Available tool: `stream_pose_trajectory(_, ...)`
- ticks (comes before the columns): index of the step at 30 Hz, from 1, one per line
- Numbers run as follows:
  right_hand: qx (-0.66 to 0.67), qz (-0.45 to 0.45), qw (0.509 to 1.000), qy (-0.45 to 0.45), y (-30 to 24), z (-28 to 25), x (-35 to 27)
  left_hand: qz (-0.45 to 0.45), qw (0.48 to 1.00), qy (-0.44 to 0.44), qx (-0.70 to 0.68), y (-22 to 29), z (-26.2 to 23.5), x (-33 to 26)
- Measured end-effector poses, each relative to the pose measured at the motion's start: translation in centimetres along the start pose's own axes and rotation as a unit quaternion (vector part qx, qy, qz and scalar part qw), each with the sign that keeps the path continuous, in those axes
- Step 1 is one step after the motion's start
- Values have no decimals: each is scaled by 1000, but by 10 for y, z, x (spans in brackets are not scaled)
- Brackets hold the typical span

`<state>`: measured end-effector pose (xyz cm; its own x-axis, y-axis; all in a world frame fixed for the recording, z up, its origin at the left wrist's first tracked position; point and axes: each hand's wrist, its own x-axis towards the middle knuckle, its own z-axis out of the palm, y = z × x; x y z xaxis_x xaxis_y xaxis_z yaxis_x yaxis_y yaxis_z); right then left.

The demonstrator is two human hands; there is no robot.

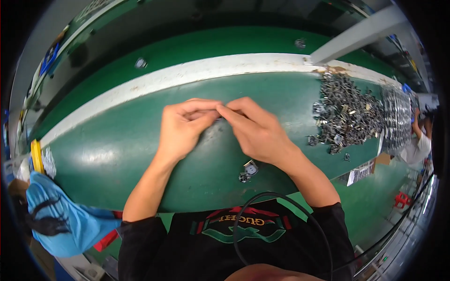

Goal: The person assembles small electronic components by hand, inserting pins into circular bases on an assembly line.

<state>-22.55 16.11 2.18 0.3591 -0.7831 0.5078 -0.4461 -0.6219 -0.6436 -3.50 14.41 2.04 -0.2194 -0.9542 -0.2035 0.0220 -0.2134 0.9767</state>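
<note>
Over the middle of the green tabletop (122, 173), my left hand (185, 126) and my right hand (258, 131) meet at the fingertips. Both are closed in a pinch around a tiny dark piece, mostly hidden by the fingers; its kind I cannot make out. Below my right hand, near the front edge, lie a few small metal-and-black parts (251, 167), apart from both hands. To the right a large heap of similar small dark metal parts (349, 110) is piled on the table, some with gold-coloured bits.
Clear plastic trays (397, 119) are stacked beyond the heap. A white ledge (187, 70) runs along the back, with a pale post (361, 35) at right. A black cable (290, 199) loops before my chest. People sit at left in blue (70, 215) and at far right.
</note>
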Motion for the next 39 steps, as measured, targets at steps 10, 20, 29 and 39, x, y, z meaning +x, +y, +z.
stream_pose_trajectory(10, -545, 162, 822, 4, 59, -123, 2, 139, 887, 201, 391, 33, -59, 138)
stream_pose_trajectory(20, -531, 212, 820, 12, 90, -124, -14, 136, 831, 256, 474, 44, -136, 261)
stream_pose_trajectory(29, -230, 169, 958, 16, 66, -88, -4, 277, 673, 233, 645, 26, -224, 403)
stream_pose_trajectory(39, 123, 256, 958, 37, 62, -68, 6, 59, 946, 152, 281, 48, -142, 180)
